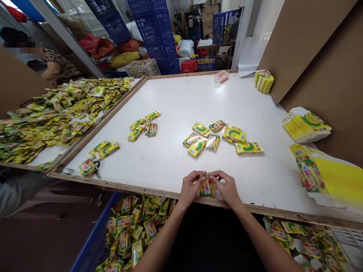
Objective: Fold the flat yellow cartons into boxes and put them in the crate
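Near the front edge of the white table (167, 166), a small yellow and green printed carton (207, 190) stands between my hands. My left hand (189, 187) pinches its upper left side. On the upper right, my right hand (227, 187) grips it with thumb and fingers closed. Just beyond lies a loose group of similar small packs (197, 146), some of them with clear film sticking out. Farther left are two smaller clusters, one of packs (136, 132) and one of packs (107, 149) beside a dark ring-shaped object (97, 164).
Flat unfolded cartons (337, 173) and carton stacks (306, 124) line the right side by a brown cardboard panel (326, 49). A pink block (221, 76) sits at the back. Packs heap on the left table (42, 160), near a person. A blue crate (95, 230) stands below.
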Demonstrator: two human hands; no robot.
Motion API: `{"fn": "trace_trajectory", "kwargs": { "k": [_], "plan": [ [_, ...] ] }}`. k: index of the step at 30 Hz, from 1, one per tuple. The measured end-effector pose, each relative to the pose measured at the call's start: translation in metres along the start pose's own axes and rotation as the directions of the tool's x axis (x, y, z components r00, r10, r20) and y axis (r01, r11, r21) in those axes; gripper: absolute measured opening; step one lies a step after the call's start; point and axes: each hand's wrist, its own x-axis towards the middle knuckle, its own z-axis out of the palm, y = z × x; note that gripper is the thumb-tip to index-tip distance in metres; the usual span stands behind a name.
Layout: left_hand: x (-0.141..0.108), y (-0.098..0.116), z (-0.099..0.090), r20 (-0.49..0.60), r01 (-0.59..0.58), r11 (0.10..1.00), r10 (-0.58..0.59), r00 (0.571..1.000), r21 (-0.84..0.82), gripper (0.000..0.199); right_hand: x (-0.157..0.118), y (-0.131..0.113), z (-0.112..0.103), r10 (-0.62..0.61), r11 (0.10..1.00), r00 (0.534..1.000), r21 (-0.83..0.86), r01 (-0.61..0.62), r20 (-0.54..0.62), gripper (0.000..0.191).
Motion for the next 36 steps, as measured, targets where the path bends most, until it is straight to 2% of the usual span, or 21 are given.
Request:
{"fn": "trace_trajectory", "kwargs": {
  "k": [2, 3, 6, 7, 9, 11, 12, 13, 14, 15, 18, 20, 23, 25, 27, 29, 31, 33, 36],
  "plan": [
    [-0.009, 0.006, -0.011, -0.136, -0.019, 0.999, 0.023, 0.990, 0.033, 0.026, 0.009, 0.001, 0.002, 0.002, 1.000, 0.999, -0.011, -0.001, 0.032, 0.026],
    [-0.016, 0.010, -0.022, -0.236, -0.030, 0.997, 0.046, 0.971, 0.070, 0.027, 0.017, 0.001, 0.004, -0.006, 0.999, 0.999, -0.038, 0.007, 0.040, 0.028],
    [-0.046, 0.025, -0.078, -0.510, 0.002, 0.959, 0.148, 0.847, 0.282, 0.028, 0.055, 0.003, 0.016, -0.089, 0.968, 0.994, -0.231, 0.102, 0.065, 0.035],
    [-0.059, 0.030, -0.100, -0.554, 0.042, 0.922, 0.194, 0.810, 0.384, 0.029, 0.072, 0.004, 0.021, -0.125, 0.936, 0.988, -0.319, 0.149, 0.095, 0.033],
    [-0.084, 0.039, -0.141, -0.592, 0.124, 0.800, 0.320, 0.740, 0.587, 0.028, 0.102, 0.006, 0.034, -0.127, 0.856, 0.986, -0.490, 0.163, 0.106, 0.039],
    [-0.103, 0.043, -0.166, -0.602, 0.191, 0.689, 0.423, 0.677, 0.699, 0.027, 0.121, 0.008, 0.048, -0.084, 0.776, 0.989, -0.615, 0.139, 0.118, 0.047],
    [-0.108, 0.043, -0.171, -0.607, 0.209, 0.663, 0.451, 0.655, 0.719, 0.027, 0.124, 0.008, 0.054, -0.069, 0.744, 0.988, -0.653, 0.143, 0.137, 0.050],
    [-0.110, 0.041, -0.170, -0.606, 0.212, 0.655, 0.461, 0.648, 0.725, 0.027, 0.123, 0.009, 0.060, -0.061, 0.722, 0.984, -0.673, 0.160, 0.168, 0.052],
    [-0.107, 0.037, -0.164, -0.591, 0.196, 0.657, 0.458, 0.664, 0.728, 0.026, 0.117, 0.010, 0.065, -0.063, 0.713, 0.975, -0.674, 0.192, 0.211, 0.052],
    [-0.100, 0.032, -0.153, -0.560, 0.164, 0.665, 0.440, 0.702, 0.729, 0.026, 0.109, 0.010, 0.068, -0.075, 0.720, 0.962, -0.653, 0.235, 0.264, 0.051],
    [-0.060, 0.012, -0.103, -0.362, 0.026, 0.715, 0.321, 0.875, 0.699, 0.031, 0.078, 0.012, 0.066, -0.144, 0.820, 0.904, -0.463, 0.337, 0.402, 0.041],
    [-0.028, 0.000, -0.069, -0.219, -0.027, 0.722, 0.244, 0.945, 0.691, 0.048, 0.063, 0.012, 0.055, -0.200, 0.886, 0.906, -0.326, 0.330, 0.374, 0.033],
    [0.007, -0.009, -0.034, -0.143, -0.053, 0.721, 0.208, 0.968, 0.691, 0.059, 0.051, 0.015, 0.027, -0.183, 0.946, 0.967, -0.236, 0.222, 0.178, 0.029],
    [0.017, -0.008, -0.022, -0.130, -0.077, 0.814, 0.184, 0.974, 0.576, 0.051, 0.044, 0.019, 0.010, -0.101, 0.976, 0.993, -0.188, 0.111, 0.065, 0.027],
    [0.020, -0.005, -0.014, -0.090, -0.086, 0.947, 0.119, 0.989, 0.309, 0.040, 0.036, 0.022, -0.001, -0.016, 0.995, 1.000, -0.094, 0.017, 0.005, 0.028],
    [0.018, -0.002, -0.005, -0.025, -0.033, 0.999, 0.033, 0.999, 0.005, 0.032, 0.027, 0.024, -0.004, 0.038, 0.998, 0.999, 0.055, -0.038, -0.004, 0.031],
    [0.015, 0.000, 0.004, 0.027, 0.018, 0.985, -0.013, 1.000, -0.170, 0.029, 0.019, 0.023, -0.001, 0.065, 0.977, 0.998, 0.203, -0.068, 0.020, 0.034],
    [0.011, -0.002, 0.012, 0.032, 0.017, 0.978, -0.010, 0.999, -0.208, 0.030, 0.012, 0.021, 0.003, 0.089, 0.955, 0.996, 0.282, -0.094, 0.032, 0.035],
    [0.004, -0.006, 0.015, -0.009, -0.019, 0.982, 0.018, 1.000, -0.187, 0.042, 0.005, 0.017, 0.005, 0.115, 0.948, 0.993, 0.297, -0.110, -0.001, 0.035]
  ]
}}
